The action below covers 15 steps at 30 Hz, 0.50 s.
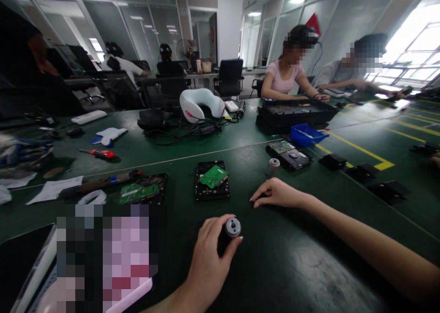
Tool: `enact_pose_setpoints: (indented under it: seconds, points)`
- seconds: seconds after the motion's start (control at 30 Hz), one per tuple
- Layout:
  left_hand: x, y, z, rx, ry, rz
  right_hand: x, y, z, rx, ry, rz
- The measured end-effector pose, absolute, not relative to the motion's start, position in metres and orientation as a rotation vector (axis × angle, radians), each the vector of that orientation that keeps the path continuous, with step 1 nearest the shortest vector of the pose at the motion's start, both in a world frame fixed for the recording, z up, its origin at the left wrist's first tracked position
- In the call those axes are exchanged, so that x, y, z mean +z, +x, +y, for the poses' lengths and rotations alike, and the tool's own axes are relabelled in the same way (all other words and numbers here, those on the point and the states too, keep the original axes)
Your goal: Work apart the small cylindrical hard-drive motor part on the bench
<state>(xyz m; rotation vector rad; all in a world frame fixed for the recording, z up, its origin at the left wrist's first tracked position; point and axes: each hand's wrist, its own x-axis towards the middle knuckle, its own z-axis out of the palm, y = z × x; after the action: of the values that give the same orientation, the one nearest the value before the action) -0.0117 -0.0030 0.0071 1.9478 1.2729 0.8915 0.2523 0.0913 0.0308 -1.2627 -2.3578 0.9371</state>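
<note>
My left hand (215,246) grips a small cylindrical motor (233,228) between thumb and fingers. The motor stands upright, its round metal end with small holes facing up. To the right and farther away, my right hand (277,194) is low over the table with thumb and forefinger pinched together. Whether anything tiny is between those fingertips cannot be made out. A second small motor (273,166) stands just beyond my right hand. Past my left hand lies an open hard drive (202,194) with a loose green circuit board (213,176) on top.
Another hard drive (295,156) and a blue bin (305,135) lie at the right. On the left are a screwdriver (103,154), an electric screwdriver (99,184) and a hard drive (164,184). A neck pillow (192,104) and cables are behind. Co-workers sit across the green table (292,258).
</note>
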Motion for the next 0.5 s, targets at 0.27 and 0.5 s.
enact_pose_setpoints:
  seconds: [0.27,0.5]
  points:
    - [0.005,-0.011,-0.003,0.907,1.957,1.270,0.038,0.204,0.055,1.064,-1.161,-1.955]
    - [0.003,-0.010,-0.002,0.939,1.970,1.277,0.046,0.176,0.030,1.091,-0.973,-1.983]
